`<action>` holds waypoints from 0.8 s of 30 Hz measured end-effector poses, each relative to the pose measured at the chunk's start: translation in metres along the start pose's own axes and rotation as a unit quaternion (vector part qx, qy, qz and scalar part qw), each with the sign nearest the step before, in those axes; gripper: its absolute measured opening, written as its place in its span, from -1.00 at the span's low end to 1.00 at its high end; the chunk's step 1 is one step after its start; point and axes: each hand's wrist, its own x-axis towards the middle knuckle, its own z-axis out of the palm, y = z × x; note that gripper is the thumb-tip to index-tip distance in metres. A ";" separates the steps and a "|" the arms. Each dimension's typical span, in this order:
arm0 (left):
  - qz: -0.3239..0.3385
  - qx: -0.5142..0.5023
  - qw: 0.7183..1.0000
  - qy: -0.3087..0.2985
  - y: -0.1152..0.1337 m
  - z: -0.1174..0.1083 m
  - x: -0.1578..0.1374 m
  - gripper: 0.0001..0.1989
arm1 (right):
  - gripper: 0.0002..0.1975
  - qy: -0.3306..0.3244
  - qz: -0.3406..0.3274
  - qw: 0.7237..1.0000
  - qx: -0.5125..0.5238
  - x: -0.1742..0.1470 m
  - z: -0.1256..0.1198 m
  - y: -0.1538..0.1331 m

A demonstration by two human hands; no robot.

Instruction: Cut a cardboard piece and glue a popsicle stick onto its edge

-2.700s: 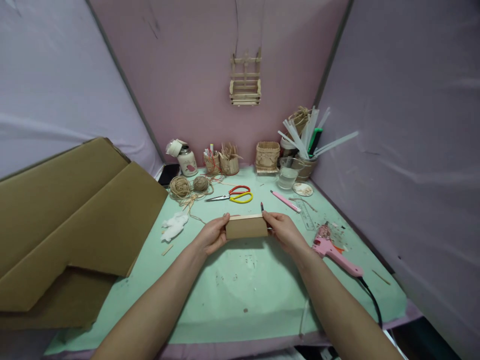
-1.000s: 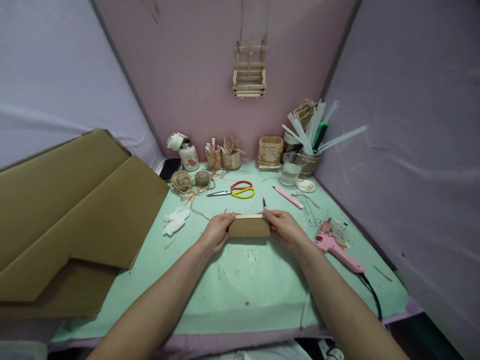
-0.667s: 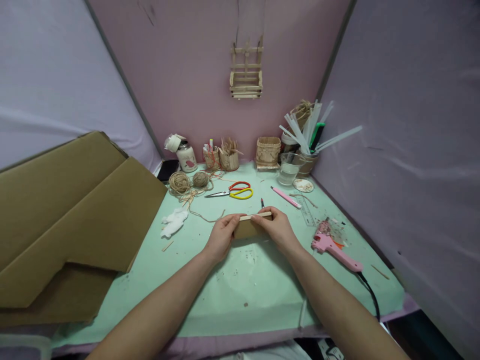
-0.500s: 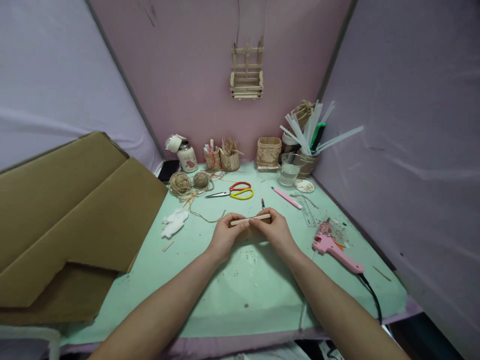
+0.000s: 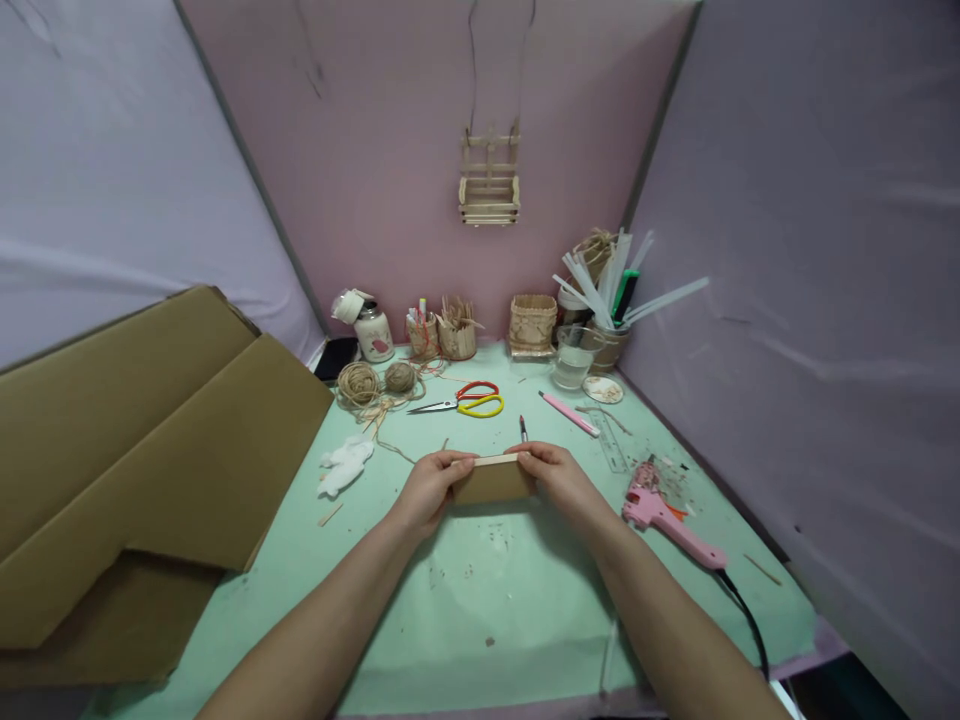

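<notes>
A small brown cardboard piece (image 5: 493, 486) is held between my two hands, with a pale wooden stick (image 5: 495, 460) lying along its upper edge. My left hand (image 5: 429, 487) pinches the left end, thumb on the near side. The right end is in the closed fingers of my right hand (image 5: 556, 478). Just beyond the right fingertips lies a small dark pen-like tool (image 5: 523, 428). Scissors with red and yellow handles (image 5: 480, 400) rest farther back, and a pink craft knife (image 5: 570, 414) is to their right.
At right lies a pink glue gun (image 5: 671, 522) with its cord. A large cardboard sheet (image 5: 225, 430) leans at left. Twine balls (image 5: 360, 384) and white cotton (image 5: 345, 465) are on the left side. Behind stand a glass of water (image 5: 573, 362) and a pot of glue sticks (image 5: 609, 345).
My hands have tilted the cardboard piece, so its broad face now shows below the stick. The whole scene sits slightly lower in view as the head has tipped up.
</notes>
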 end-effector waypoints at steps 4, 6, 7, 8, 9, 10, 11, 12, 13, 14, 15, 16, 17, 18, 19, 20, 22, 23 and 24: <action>-0.015 0.014 1.000 -0.005 0.004 -0.003 -0.006 -0.55 | -0.64 -0.018 0.008 1.000 -0.004 -0.004 -0.002 -0.006; -0.022 0.048 0.998 -0.022 0.006 -0.007 -0.009 -0.58 | -0.65 -0.034 0.017 0.999 -0.026 -0.007 -0.004 -0.008; -0.019 0.076 0.996 -0.039 0.006 -0.010 -0.010 -0.59 | -0.67 -0.048 0.018 0.997 -0.058 -0.009 -0.004 -0.008; -0.012 0.111 0.992 -0.058 0.005 -0.013 -0.011 -0.60 | -0.70 -0.063 0.017 0.993 -0.097 -0.011 -0.005 -0.008; -0.001 0.154 0.985 -0.079 0.004 -0.016 -0.012 -0.62 | -0.74 -0.079 0.016 0.988 -0.136 -0.013 -0.005 -0.008; 0.013 0.202 0.974 -0.099 0.002 -0.019 -0.013 -0.67 | -0.78 -0.094 0.012 0.980 -0.174 -0.016 -0.004 -0.007; 0.033 0.256 0.960 -0.113 0.000 -0.022 -0.014 -0.72 | -0.81 -0.107 0.002 0.971 -0.212 -0.019 -0.004 -0.007; 0.061 0.313 0.940 -0.117 -0.002 -0.025 -0.015 -0.77 | -0.82 -0.114 -0.011 0.962 -0.248 -0.023 -0.003 -0.007; 0.096 0.371 0.917 -0.111 -0.004 -0.027 -0.016 -0.80 | -0.83 -0.113 -0.029 0.950 -0.289 -0.026 -0.002 -0.007; 0.135 0.422 0.891 -0.100 -0.003 -0.028 -0.017 -0.80 | -0.82 -0.108 -0.053 0.934 -0.337 -0.029 -0.001 -0.009; 0.174 0.462 0.865 -0.085 -0.002 -0.028 -0.016 -0.79 | -0.80 -0.098 -0.078 0.916 -0.382 -0.030 -0.001 -0.012; 0.209 0.492 0.843 -0.069 0.002 -0.026 -0.014 -0.76 | -0.77 -0.084 -0.102 0.901 -0.414 -0.030 -0.002 -0.016; 0.236 0.513 0.823 -0.057 0.008 -0.023 -0.009 -0.74 | -0.74 -0.068 -0.121 0.892 -0.431 -0.028 -0.005 -0.021; 0.254 0.529 0.808 -0.050 0.016 -0.019 -0.002 -0.73 | -0.71 -0.052 -0.135 0.887 -0.439 -0.024 -0.009 -0.027; 0.269 0.545 0.793 -0.043 0.026 -0.013 0.008 -0.73 | -0.68 -0.036 -0.143 0.884 -0.443 -0.019 -0.014 -0.033; 0.284 0.559 0.778 -0.037 0.036 -0.006 0.021 -0.72 | -0.67 -0.019 -0.147 0.881 -0.449 -0.012 -0.021 -0.038; 0.309 0.589 0.747 -0.011 0.059 0.013 0.055 -0.68 | -0.67 0.019 -0.145 0.873 -0.465 0.001 -0.036 -0.046; 0.315 0.594 0.740 0.000 0.071 0.023 0.075 -0.67 | -0.68 0.038 -0.148 0.871 -0.468 0.007 -0.044 -0.048; 0.321 0.598 0.735 0.012 0.082 0.034 0.095 -0.65 | -0.68 0.056 -0.155 0.871 -0.463 0.011 -0.052 -0.048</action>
